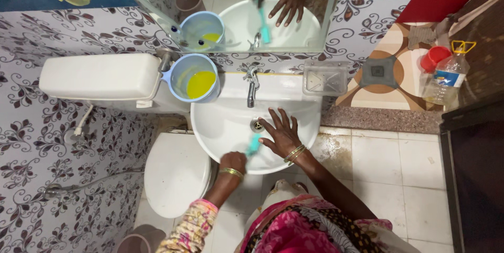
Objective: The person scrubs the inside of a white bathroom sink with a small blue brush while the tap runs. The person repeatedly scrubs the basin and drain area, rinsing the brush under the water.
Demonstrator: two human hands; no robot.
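My left hand (233,161) is closed around the handle of a teal brush (254,145), which rests on the near inside of the white sink (220,124). My right hand (281,133) lies flat with fingers spread inside the basin, right beside the drain (256,125). Gold bangles circle both wrists. A metal tap (252,86) stands at the back of the basin. A light blue jug (193,78) holding yellow liquid sits on the sink's back left corner.
A white toilet (176,173) with its lid down and a cistern (100,77) are to the left. A mirror (231,8) hangs above the sink. A clear soap tray (325,78) is on the wall. A plastic bottle (446,77) and red cup (434,57) stand at right.
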